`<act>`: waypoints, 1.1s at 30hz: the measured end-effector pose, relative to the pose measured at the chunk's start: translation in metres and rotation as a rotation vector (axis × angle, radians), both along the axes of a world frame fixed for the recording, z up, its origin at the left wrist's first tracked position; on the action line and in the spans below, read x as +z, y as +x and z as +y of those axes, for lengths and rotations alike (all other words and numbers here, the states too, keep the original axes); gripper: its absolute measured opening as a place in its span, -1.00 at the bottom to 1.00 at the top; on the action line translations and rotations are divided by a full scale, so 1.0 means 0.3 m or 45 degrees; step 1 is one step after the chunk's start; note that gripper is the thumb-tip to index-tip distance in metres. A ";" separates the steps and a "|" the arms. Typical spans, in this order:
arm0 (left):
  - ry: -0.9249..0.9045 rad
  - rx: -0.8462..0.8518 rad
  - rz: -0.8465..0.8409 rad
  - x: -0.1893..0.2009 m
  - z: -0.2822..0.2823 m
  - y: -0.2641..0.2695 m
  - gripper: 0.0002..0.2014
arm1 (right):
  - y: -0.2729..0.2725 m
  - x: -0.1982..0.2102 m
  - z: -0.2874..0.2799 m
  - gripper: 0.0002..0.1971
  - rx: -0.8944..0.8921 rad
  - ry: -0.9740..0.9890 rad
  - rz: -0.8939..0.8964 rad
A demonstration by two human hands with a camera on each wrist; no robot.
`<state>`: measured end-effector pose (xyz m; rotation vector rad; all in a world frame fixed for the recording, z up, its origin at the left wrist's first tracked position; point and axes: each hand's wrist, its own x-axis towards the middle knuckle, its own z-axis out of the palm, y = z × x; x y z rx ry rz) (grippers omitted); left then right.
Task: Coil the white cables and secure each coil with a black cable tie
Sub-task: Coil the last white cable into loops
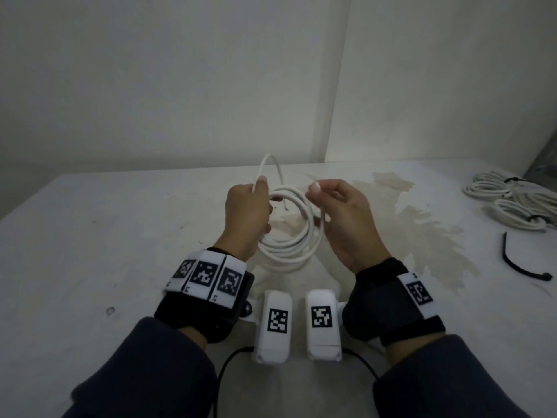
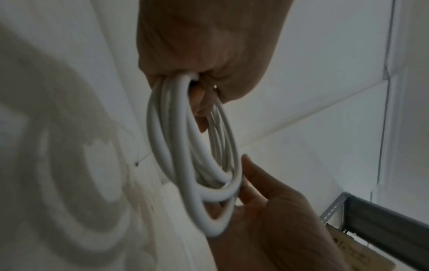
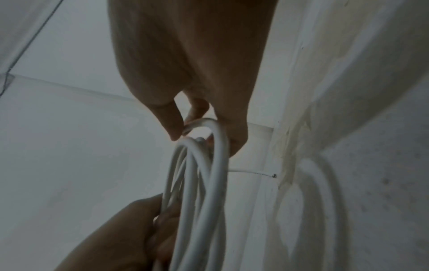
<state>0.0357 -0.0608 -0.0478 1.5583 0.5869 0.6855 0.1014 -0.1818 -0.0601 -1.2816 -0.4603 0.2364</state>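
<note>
Coil in hand: a white cable (image 1: pixel 291 227) is wound into several round loops and held up above the tabletop (image 1: pixel 90 236), between the two hands, not resting on it.
Left hand: the left hand (image 1: pixel 247 215) grips the bundled loops at one side, fingers curled round them; the left wrist view shows the strands gathered in the closed fist.
Right hand: the right hand (image 1: pixel 340 218) pinches a strand near the top of the coil between thumb and fingers (image 3: pixel 171 119), the other fingers loosely curved beside the loops.
Loose end: a short arc of cable (image 1: pixel 271 167) rises above the left hand, and a cut tip pokes into the middle of the ring, so the last turn looks not yet tucked in.
Finished work: at the far right of the tabletop lie several tied coils (image 1: pixel 509 203), each with a dark band across it.
Tie supply: one black cable tie (image 1: pixel 524 263) lies loose on the tabletop, well apart from the hands, on the right.
Progress: judging by this, most cables are done; this coil needs its end laid in and then the tie wrapped and closed.
</note>
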 end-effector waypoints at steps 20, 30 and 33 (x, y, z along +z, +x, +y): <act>-0.075 -0.433 0.006 0.032 -0.036 -0.017 -0.50 | -0.001 0.005 -0.006 -0.93 -0.096 -0.044 -0.587; 0.026 -0.392 -0.006 0.035 -0.036 -0.014 -0.59 | 0.013 0.004 -0.032 -0.80 0.060 -0.126 -0.228; 0.213 -0.246 0.002 0.037 -0.028 -0.010 -0.57 | -0.003 0.007 -0.017 -0.67 0.202 -0.282 -0.036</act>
